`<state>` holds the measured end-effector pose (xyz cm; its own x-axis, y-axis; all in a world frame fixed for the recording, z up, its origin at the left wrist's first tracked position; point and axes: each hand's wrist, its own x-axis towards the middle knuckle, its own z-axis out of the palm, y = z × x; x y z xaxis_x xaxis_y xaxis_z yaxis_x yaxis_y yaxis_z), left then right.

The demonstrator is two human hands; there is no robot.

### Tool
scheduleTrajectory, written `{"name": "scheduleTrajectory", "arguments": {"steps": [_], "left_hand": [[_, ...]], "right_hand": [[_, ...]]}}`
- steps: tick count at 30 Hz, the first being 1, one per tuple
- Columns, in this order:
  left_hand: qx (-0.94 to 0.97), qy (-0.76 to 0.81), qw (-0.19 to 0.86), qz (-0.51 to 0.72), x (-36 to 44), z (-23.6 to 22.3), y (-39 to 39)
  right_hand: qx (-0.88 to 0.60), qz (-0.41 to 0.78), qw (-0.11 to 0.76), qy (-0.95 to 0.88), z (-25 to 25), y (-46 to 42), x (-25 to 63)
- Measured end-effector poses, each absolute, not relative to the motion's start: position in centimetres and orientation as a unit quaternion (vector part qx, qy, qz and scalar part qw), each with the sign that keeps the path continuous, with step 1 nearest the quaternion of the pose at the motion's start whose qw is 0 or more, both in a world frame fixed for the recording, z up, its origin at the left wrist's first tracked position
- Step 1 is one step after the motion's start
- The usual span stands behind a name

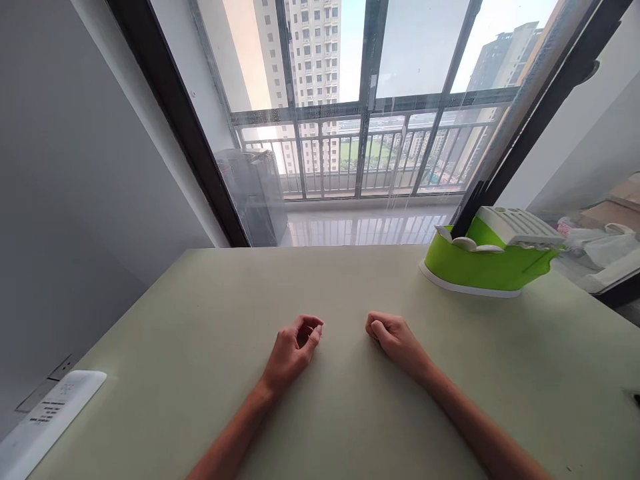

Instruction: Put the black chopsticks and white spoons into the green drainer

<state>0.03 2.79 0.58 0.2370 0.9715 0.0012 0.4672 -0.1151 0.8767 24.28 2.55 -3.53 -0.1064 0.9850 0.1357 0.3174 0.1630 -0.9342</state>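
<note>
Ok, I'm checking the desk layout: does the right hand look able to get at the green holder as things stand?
Likely yes: the tabletop runs unbroken from the right hand to the green holder, ahead and to its right. The hand is fisted, though, so it would probably need to open.

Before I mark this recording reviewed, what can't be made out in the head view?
In the head view:
Right hand: palm hidden by its closed fist.
Left hand: palm mostly hidden by its own curl.
White strip: print too small to read; left edge crops it.
Green holder: front hides most of its inside.
Dark object: cropped by right edge.
</note>
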Motion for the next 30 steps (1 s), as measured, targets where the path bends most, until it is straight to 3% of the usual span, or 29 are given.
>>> {"name": "scheduleTrajectory", "arguments": {"steps": [30], "left_hand": [[0.674, 0.537, 0.399, 0.313, 0.16, 0.97, 2.69]], "right_hand": [[-0.525, 0.404, 0.417, -0.623, -2.83, 2.48, 24.19]]}}
